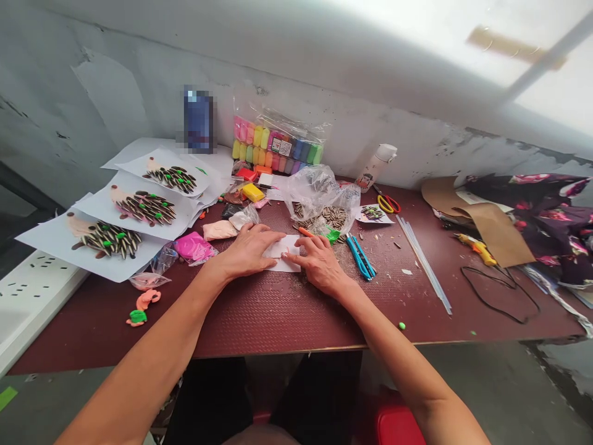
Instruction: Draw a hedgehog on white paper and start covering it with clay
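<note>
A small white sheet of paper lies on the dark red table in front of me. My left hand rests over its left side, thumb and fingers spread apart. From the right, my right hand touches the sheet with bent fingers, a gap between thumb and forefinger. A faint reddish mark shows on the paper between the hands. Just behind my right fingers is an orange piece, mostly hidden. Beside that hand lie a blue utility knife and a green scrap. Pale clay packs sit near my left hand.
Hedgehog pictures covered in seeds are stacked at left, near pink clay. Behind are a bag of coloured clay, a plastic bag of striped seeds, scissors and a bottle. Glue sticks and a glue gun lie right.
</note>
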`<state>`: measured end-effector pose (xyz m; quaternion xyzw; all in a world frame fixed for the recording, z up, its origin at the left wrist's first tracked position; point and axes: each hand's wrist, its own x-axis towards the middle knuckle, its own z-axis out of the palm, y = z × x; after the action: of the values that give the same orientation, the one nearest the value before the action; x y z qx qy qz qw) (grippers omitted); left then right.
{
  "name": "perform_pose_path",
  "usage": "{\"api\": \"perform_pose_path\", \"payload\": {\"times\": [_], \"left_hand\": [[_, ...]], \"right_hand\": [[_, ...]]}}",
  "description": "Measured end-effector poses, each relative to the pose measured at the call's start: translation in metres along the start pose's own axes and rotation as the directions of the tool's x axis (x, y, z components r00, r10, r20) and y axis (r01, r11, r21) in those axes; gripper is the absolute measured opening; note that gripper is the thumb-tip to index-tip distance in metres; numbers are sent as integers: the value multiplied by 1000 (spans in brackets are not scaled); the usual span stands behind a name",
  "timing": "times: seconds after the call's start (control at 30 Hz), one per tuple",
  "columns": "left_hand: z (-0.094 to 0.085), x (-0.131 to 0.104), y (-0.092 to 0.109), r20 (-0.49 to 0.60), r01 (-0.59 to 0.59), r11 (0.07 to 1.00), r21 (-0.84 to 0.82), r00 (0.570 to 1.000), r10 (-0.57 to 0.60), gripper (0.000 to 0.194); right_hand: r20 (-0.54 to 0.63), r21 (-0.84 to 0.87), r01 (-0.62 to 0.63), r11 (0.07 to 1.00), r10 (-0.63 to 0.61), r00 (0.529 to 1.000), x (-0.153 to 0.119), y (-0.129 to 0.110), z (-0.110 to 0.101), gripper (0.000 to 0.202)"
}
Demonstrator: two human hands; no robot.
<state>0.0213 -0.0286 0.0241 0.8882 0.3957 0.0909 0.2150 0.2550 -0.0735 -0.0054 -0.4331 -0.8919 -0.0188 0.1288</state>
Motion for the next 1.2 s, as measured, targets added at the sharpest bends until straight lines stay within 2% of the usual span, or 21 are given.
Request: {"api": "perform_pose_path", "payload": {"times": [0.17,0.37,0.63,0.87,1.07,1.2], "left_hand": [[3,0,-3,-19,-16,1000,-5,1000,16,57],[5,2,-4,-22,-11,1000,16,1000,12,57],[5,2,-4,-17,-24,1000,13,1000,24,56],[6,2,-5,-24,-26,1000,-8,999,26,56],[6,2,-5,-22,-30,1000,0,999,30,55],[5,2,-4,-8,-19,1000,-5,1000,19,56]], "right_hand": [[-96,139,-110,984,124,988,-2,-1,-1,52],[-27,9,-30,1000,30,999,-6,-4,-4,41],[8,-87,-78,993,80,997,-1,-6,-1,36],[-53,27,-135,990,136,989,-1,-8,-1,44],[-3,-77,-39,996,39,999,0,-11,-1,42],[9,-159,-38,987,40,999,2,-12,0,38]]}}
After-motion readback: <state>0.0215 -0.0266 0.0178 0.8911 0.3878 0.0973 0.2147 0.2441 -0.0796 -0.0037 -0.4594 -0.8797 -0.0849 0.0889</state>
